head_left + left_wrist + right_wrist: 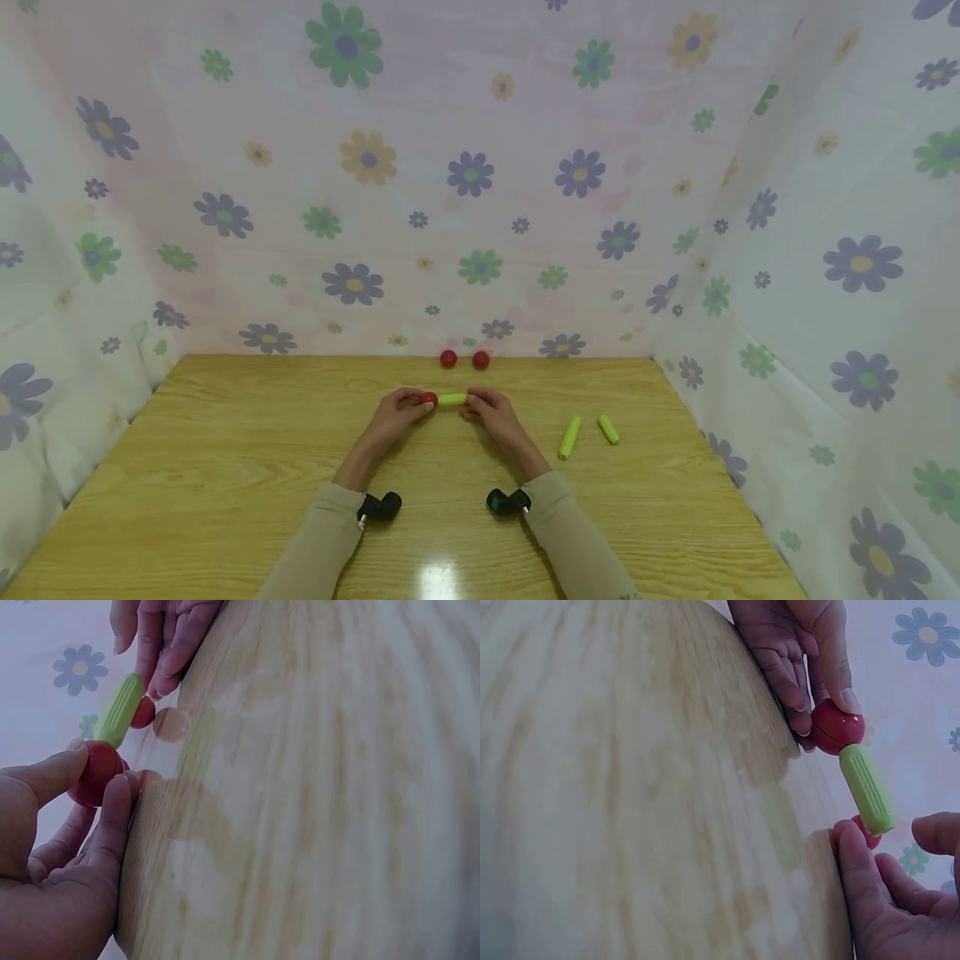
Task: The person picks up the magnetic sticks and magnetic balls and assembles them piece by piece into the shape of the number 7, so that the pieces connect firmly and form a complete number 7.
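Observation:
My left hand (393, 418) pinches a glossy red ball (835, 726) between thumb and fingers. A light green, ribbed stick (866, 787) extends from the ball toward the right, its near end against the ball. Around the stick's far end is my right hand (498, 421). In the right wrist view its thumb (935, 833) stands apart from the stick, and its fingers (857, 859) lie extended beside and below the stick's end. Ball and stick are close over the wooden table (247, 450).
Two more red balls, one at left (448, 358) and one at right (481, 360), sit at the table's back edge by the flowered cloth (420, 108). Right of my right hand lie a longer green stick (570, 437) and a shorter green stick (608, 430).

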The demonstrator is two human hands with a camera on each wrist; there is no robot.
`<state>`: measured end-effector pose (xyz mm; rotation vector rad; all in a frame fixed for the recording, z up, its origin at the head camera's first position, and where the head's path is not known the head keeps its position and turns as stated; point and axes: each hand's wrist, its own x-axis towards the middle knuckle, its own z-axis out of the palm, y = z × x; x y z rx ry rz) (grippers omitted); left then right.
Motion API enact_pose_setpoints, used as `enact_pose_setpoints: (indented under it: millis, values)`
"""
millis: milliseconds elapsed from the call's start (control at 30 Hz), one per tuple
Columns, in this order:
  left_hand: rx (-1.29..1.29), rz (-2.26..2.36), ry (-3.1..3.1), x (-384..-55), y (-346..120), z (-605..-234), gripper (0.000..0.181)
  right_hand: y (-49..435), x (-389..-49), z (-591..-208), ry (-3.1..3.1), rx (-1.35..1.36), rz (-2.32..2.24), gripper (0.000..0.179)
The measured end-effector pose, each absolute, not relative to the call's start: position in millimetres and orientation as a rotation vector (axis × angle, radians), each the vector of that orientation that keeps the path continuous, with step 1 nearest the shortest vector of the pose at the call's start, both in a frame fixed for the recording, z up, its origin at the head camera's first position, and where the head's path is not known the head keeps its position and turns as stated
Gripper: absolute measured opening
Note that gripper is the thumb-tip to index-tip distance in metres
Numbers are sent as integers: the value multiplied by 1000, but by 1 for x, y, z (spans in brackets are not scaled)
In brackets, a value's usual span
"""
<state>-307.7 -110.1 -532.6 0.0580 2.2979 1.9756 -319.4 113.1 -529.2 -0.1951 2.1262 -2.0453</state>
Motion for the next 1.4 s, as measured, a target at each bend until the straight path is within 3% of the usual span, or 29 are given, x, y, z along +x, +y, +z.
enact_pose_setpoints:
  millis: [1400]
  values:
    - [39,2044,2269,-305,-107,-532,33,128,-342,-521,2380,15,-1920,39]
